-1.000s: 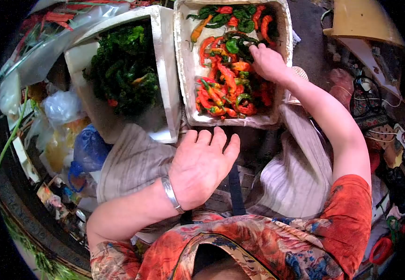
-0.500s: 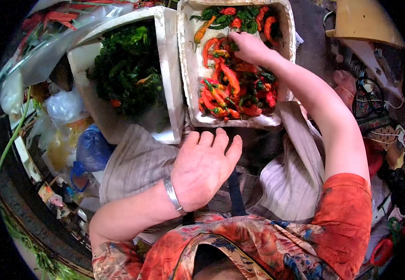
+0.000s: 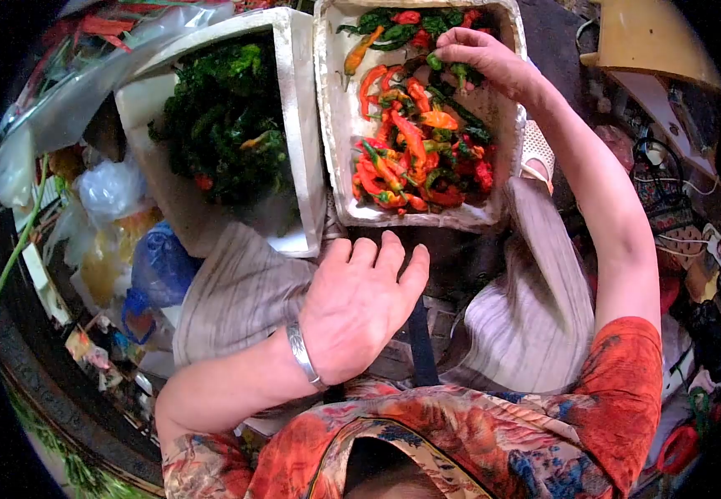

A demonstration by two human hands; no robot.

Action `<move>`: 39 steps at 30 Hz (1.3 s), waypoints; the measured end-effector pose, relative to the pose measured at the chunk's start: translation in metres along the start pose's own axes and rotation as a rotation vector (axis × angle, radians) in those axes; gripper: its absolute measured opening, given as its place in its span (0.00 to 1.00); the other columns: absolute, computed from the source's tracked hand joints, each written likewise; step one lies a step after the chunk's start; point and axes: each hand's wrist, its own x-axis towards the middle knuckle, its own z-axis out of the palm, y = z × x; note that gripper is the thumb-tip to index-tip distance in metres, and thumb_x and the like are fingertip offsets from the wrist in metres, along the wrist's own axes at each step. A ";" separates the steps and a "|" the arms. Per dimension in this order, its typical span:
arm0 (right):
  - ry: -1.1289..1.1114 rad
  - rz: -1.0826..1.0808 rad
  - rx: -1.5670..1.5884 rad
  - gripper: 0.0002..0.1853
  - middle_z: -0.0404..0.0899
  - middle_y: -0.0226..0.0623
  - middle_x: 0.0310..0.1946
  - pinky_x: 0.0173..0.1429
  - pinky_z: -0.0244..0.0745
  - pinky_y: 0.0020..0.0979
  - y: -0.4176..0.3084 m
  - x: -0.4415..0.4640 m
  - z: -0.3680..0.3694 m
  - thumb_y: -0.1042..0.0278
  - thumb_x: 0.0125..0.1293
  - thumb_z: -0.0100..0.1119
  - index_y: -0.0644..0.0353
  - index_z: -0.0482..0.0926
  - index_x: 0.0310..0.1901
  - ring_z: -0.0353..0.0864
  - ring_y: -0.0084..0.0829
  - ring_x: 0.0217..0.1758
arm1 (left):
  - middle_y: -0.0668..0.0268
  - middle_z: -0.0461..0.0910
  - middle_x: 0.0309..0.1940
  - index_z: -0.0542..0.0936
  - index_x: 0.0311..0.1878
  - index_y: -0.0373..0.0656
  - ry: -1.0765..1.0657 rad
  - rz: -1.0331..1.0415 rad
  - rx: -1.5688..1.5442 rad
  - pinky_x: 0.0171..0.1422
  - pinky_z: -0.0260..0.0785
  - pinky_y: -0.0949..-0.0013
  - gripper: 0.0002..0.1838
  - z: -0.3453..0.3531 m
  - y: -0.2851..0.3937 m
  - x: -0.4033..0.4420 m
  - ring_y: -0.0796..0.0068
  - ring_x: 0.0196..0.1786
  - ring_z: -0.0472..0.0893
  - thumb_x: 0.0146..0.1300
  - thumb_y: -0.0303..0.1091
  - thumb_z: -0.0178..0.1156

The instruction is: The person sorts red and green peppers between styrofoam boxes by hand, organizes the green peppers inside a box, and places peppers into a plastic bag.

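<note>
My right hand (image 3: 498,65) is over the upper right part of a white foam box (image 3: 340,154). Its fingers are closed round a green pepper (image 3: 460,73), partly hidden by the hand. Below it lie red and orange peppers (image 3: 409,137), mixed with some green ones. Several dark green peppers (image 3: 394,35) are at the box's far end, beside an orange-yellow pepper (image 3: 360,51). My left hand (image 3: 359,303), with a silver bracelet at the wrist, rests near the box's close edge, palm down and holding nothing, its fingers a little apart.
To the left stands a tilted white foam box (image 3: 301,125) with dark green peppers (image 3: 227,125) inside. Plastic bags, one of them blue (image 3: 163,264), crowd the left side. Cables (image 3: 658,162) and assorted clutter lie at the right.
My right hand has moved right and slightly away from me, off the red peppers, with green pepper now showing at its fingers. The left hand has hardly moved.
</note>
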 end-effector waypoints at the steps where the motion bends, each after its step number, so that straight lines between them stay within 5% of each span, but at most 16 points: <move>1: -0.036 0.002 0.004 0.11 0.78 0.26 0.32 0.26 0.68 0.19 0.002 0.002 -0.001 0.63 0.65 0.61 0.55 0.76 0.45 0.78 0.16 0.29 | 0.52 0.74 0.55 0.71 0.63 0.41 -0.001 -0.002 -0.001 0.52 0.65 0.61 0.29 0.000 0.000 0.000 0.59 0.50 0.76 0.55 0.34 0.55; 5: -0.027 0.004 -0.556 0.19 0.80 0.33 0.33 0.37 0.76 0.27 0.006 0.000 0.004 0.66 0.57 0.60 0.60 0.77 0.51 0.81 0.23 0.32 | 0.52 0.74 0.56 0.71 0.63 0.42 -0.009 -0.001 0.014 0.51 0.66 0.61 0.29 0.000 0.001 0.001 0.60 0.50 0.76 0.55 0.34 0.55; 7: 0.004 -0.012 -0.844 0.21 0.83 0.47 0.43 0.58 0.74 0.36 0.022 0.002 0.009 0.66 0.54 0.59 0.61 0.79 0.51 0.82 0.41 0.50 | 0.52 0.74 0.56 0.71 0.63 0.42 -0.007 -0.001 0.016 0.51 0.66 0.61 0.29 0.002 0.001 0.001 0.60 0.49 0.76 0.56 0.34 0.55; 10: 0.097 -0.029 -1.013 0.21 0.81 0.53 0.43 0.56 0.75 0.43 0.048 0.002 0.015 0.64 0.54 0.63 0.62 0.77 0.50 0.80 0.51 0.50 | 0.52 0.74 0.55 0.71 0.63 0.42 -0.001 -0.001 0.014 0.51 0.66 0.61 0.28 0.002 0.001 0.001 0.60 0.49 0.76 0.56 0.34 0.55; 14: 0.117 -0.154 -1.292 0.16 0.79 0.49 0.34 0.43 0.77 0.48 0.053 -0.005 0.023 0.67 0.54 0.64 0.62 0.72 0.42 0.82 0.50 0.41 | 0.52 0.74 0.55 0.71 0.63 0.42 -0.004 -0.001 0.004 0.51 0.66 0.61 0.28 0.001 0.000 0.001 0.60 0.49 0.76 0.56 0.34 0.55; 22: 0.198 -0.246 -1.374 0.15 0.78 0.50 0.34 0.40 0.78 0.47 0.072 0.003 0.030 0.67 0.54 0.63 0.61 0.73 0.42 0.82 0.50 0.38 | 0.52 0.74 0.56 0.71 0.63 0.42 -0.020 0.001 0.008 0.51 0.65 0.61 0.29 0.001 0.000 0.002 0.60 0.49 0.76 0.56 0.34 0.55; 29: 0.140 -0.072 -1.121 0.24 0.83 0.51 0.41 0.53 0.77 0.43 0.046 0.005 0.018 0.61 0.52 0.63 0.61 0.80 0.51 0.83 0.46 0.48 | 0.52 0.74 0.56 0.70 0.64 0.41 -0.034 -0.005 0.002 0.51 0.65 0.61 0.30 0.000 0.000 0.003 0.60 0.49 0.76 0.55 0.34 0.55; 31: 0.164 -0.145 -0.902 0.23 0.83 0.47 0.38 0.47 0.79 0.36 0.036 0.008 0.012 0.61 0.52 0.64 0.62 0.80 0.50 0.84 0.37 0.40 | 0.51 0.74 0.56 0.70 0.64 0.41 -0.030 -0.004 0.004 0.51 0.65 0.61 0.30 0.000 0.000 0.003 0.59 0.49 0.76 0.55 0.34 0.55; 33: -0.030 0.101 -0.410 0.21 0.80 0.30 0.30 0.32 0.74 0.23 0.023 0.003 0.001 0.67 0.56 0.64 0.63 0.78 0.52 0.78 0.18 0.27 | 0.51 0.74 0.56 0.70 0.64 0.41 -0.025 -0.003 0.008 0.51 0.65 0.61 0.30 0.000 0.000 0.003 0.59 0.49 0.76 0.54 0.34 0.55; 39: -0.148 0.163 0.131 0.22 0.79 0.29 0.33 0.32 0.75 0.23 -0.013 -0.015 0.008 0.70 0.59 0.65 0.59 0.74 0.56 0.78 0.19 0.28 | 0.52 0.73 0.56 0.70 0.64 0.41 -0.036 0.000 -0.002 0.51 0.65 0.61 0.31 0.000 0.000 0.004 0.60 0.49 0.75 0.54 0.35 0.56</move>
